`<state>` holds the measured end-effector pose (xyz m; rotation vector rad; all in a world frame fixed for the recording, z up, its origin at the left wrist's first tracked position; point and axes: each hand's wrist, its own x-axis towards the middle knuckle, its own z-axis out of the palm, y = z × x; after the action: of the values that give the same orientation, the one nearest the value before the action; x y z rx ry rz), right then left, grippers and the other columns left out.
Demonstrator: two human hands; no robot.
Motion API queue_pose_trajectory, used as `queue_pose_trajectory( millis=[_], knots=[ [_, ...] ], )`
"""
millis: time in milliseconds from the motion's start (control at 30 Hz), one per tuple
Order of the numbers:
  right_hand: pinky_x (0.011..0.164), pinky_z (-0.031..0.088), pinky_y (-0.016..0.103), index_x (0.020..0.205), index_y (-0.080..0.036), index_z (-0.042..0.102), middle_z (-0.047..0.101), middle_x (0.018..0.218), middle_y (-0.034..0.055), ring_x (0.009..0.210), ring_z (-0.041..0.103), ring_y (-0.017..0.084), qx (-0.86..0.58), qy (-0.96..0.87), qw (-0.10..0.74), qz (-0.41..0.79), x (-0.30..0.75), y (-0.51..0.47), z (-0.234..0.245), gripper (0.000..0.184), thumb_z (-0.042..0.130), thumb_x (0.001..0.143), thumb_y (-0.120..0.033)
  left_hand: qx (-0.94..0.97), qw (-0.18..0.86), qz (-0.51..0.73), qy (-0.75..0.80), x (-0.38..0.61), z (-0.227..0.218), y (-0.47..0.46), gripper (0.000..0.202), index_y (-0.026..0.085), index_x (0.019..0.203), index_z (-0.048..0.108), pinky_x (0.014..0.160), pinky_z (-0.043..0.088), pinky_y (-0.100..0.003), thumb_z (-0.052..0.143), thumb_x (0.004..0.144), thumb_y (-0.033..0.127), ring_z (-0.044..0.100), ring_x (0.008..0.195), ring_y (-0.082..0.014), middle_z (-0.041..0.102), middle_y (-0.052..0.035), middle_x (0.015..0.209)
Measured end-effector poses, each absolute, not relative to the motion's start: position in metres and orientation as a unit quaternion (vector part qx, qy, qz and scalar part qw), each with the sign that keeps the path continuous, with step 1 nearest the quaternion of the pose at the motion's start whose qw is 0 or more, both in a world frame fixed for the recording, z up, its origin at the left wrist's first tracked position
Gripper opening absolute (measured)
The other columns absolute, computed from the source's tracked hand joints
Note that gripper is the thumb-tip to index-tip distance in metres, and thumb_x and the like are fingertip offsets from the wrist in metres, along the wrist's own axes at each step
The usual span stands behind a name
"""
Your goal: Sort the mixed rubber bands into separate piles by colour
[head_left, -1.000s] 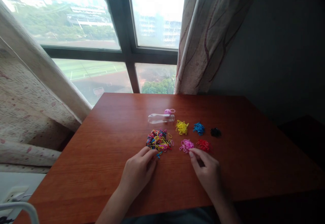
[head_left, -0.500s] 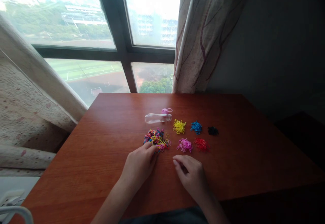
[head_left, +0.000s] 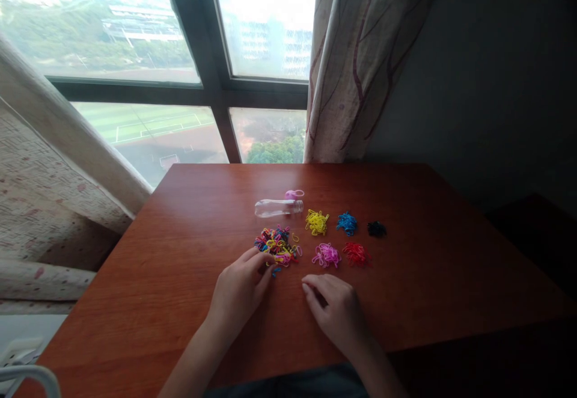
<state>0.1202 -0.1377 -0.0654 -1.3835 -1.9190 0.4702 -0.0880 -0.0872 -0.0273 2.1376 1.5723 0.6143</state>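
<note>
My left hand [head_left: 241, 284] rests at the near left edge of a mixed pile of small coloured loops [head_left: 276, 243], which look like tiny rubber bands. Its thumb and forefinger are a little apart, with nothing visible between them. Just right of the thumb lies a small blue loop [head_left: 276, 272], off the pile. To the right, my right hand [head_left: 336, 308] stays low over the table, its fingers curled and thumb close to forefinger; anything between these tips is too small to make out. Beyond it lie pink loops [head_left: 327, 255] and red loops [head_left: 356, 254].
Farther back are yellow loops [head_left: 317, 222], blue loops [head_left: 347, 223] and black loops [head_left: 376, 228]. A clear bottle [head_left: 277, 208] lies on its side, with a pink cap [head_left: 293, 195] behind it. The wooden table [head_left: 180, 254] ends at a window between curtains [head_left: 347, 73].
My left hand has drawn slightly left, its thumb and forefinger parting, and the blue loop now shows beside the pile. My right hand stays almost where it was. The view has shifted slightly.
</note>
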Motion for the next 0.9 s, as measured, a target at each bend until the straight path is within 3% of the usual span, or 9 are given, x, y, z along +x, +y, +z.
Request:
queue_pose_trajectory(
  millis=[267,533,900],
  knots=[
    [0.074,0.045,0.027,0.094,-0.022,0.065,0.07,0.085,0.0024,0.077,0.066,0.017,-0.538,-0.743,0.35,0.19,0.12,-0.138,-0.065,0.017,0.049,0.095,-0.019,0.734,0.285,0.298,0.54,-0.085,-0.022,-0.076,0.011,0.019,0.082,0.067,0.061,0.043,-0.023,0.058,0.086,0.024,0.058,0.064,-0.0137,0.065,-0.0003,0.073],
    [0.074,0.048,0.026,0.093,-0.022,0.068,0.072,0.085,0.0033,0.077,0.067,0.017,-0.542,-0.74,0.351,0.188,0.119,-0.135,-0.065,0.019,0.049,0.095,-0.019,0.834,0.138,0.202,0.494,-0.04,0.002,-0.033,0.015,0.022,0.087,0.068,0.065,0.043,-0.024,0.053,0.09,0.025,0.062,0.073,-0.0148,0.069,-0.0027,0.091],
    [0.075,0.051,0.028,0.095,-0.022,0.069,0.073,0.087,0.004,0.078,0.068,0.018,-0.54,-0.733,0.362,0.202,0.121,-0.134,-0.064,0.021,0.048,0.093,-0.019,0.861,0.139,0.173,0.457,-0.005,-0.005,0.011,0.014,0.02,0.087,0.072,0.063,0.044,-0.026,0.059,0.082,0.017,0.064,0.072,-0.0187,0.069,-0.0054,0.086]
  ],
)
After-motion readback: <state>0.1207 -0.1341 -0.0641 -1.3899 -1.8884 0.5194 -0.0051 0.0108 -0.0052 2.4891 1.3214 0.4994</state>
